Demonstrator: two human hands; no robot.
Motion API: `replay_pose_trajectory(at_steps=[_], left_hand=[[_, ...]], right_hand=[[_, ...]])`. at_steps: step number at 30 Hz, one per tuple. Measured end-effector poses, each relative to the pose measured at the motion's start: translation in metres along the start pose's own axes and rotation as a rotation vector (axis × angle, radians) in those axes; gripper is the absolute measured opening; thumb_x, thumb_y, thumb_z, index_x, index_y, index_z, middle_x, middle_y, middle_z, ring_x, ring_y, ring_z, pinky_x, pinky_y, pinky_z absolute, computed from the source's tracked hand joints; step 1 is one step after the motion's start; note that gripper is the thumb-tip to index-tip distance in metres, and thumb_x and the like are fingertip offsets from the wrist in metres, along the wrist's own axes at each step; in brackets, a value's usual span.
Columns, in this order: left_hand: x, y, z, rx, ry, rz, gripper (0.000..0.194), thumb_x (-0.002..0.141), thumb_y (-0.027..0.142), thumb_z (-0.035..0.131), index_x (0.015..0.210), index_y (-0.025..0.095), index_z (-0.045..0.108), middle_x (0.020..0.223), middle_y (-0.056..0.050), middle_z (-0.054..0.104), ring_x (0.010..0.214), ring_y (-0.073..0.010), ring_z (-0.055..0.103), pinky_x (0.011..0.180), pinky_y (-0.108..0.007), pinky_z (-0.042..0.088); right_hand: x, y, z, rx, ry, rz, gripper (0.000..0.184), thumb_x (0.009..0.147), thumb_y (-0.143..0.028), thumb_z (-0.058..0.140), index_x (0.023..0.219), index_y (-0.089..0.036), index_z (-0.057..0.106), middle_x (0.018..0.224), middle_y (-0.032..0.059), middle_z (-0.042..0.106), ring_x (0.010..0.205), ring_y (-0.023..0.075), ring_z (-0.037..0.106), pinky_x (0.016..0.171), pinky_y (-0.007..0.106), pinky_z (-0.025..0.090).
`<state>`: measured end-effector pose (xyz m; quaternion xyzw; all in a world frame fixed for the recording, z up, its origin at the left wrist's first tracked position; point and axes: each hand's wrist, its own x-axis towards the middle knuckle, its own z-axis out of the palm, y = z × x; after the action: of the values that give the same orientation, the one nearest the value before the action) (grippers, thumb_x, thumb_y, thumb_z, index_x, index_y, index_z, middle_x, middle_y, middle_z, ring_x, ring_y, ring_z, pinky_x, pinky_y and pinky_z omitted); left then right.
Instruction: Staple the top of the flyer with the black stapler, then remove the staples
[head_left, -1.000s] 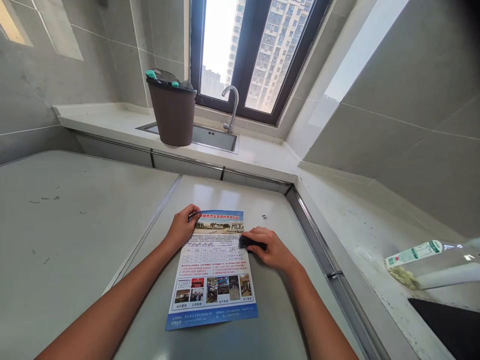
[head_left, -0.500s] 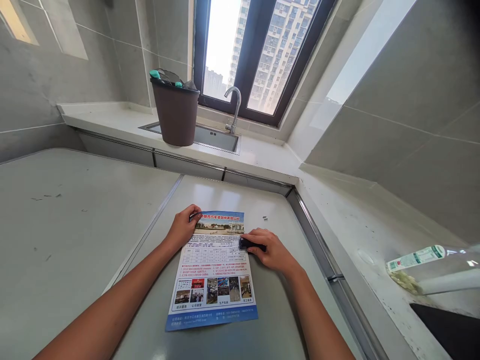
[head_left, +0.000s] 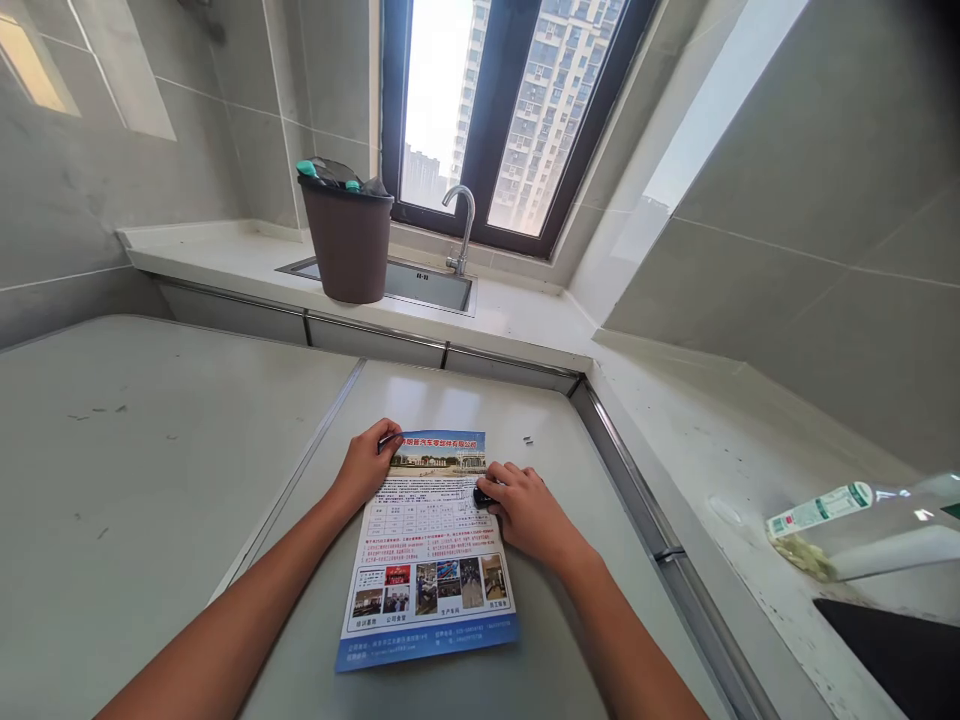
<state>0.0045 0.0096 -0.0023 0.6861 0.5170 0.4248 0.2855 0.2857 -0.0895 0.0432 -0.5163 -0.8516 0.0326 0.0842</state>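
A printed colour flyer point(head_left: 429, 560) lies flat on the grey table point(head_left: 150, 480) in front of me. My left hand point(head_left: 367, 465) pinches the flyer's top left corner, fingers curled. My right hand point(head_left: 525, 510) rests on the flyer's right edge, fingers closed over a small black object point(head_left: 484, 496) that only partly shows. Two tiny metal bits point(head_left: 529, 439) lie on the table just beyond my right hand.
A brown bin point(head_left: 346, 240) stands on the edge of the sink point(head_left: 427, 285), beside a tap point(head_left: 461, 225) under the window. On the white counter point(head_left: 712, 440) to the right lie a clear plastic bottle point(head_left: 862, 525) and a black surface point(head_left: 900, 655).
My right hand has slid a little left and further onto the flyer, now covering most of the black object. The left hand has kept its hold on the corner.
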Motion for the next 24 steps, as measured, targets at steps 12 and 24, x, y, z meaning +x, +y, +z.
replay_pose_trajectory(at_steps=[12,24], left_hand=[[-0.002,0.004,-0.002,0.051,-0.025,0.003,0.022,0.091,0.041,0.056,0.088,0.023,0.069,0.085,-0.001,0.074,0.077,-0.0223,0.066,0.072,-0.032,0.048],[-0.002,0.014,-0.003,0.049,0.19,0.028,0.029,0.097,0.043,0.051,0.111,0.02,0.062,0.111,-0.012,0.071,0.106,-0.0295,0.066,0.094,-0.045,0.051]], right_hand=[[-0.023,0.066,-0.008,0.174,0.148,0.309,0.036,0.084,-0.012,0.063,0.116,-0.03,0.068,0.107,0.0024,0.075,0.096,0.0247,0.069,0.075,0.031,0.047],[0.023,-0.035,0.005,0.337,0.353,0.154,0.041,0.089,-0.016,0.058,0.129,-0.023,0.06,0.12,0.0093,0.069,0.112,0.0275,0.061,0.099,0.041,0.05]])
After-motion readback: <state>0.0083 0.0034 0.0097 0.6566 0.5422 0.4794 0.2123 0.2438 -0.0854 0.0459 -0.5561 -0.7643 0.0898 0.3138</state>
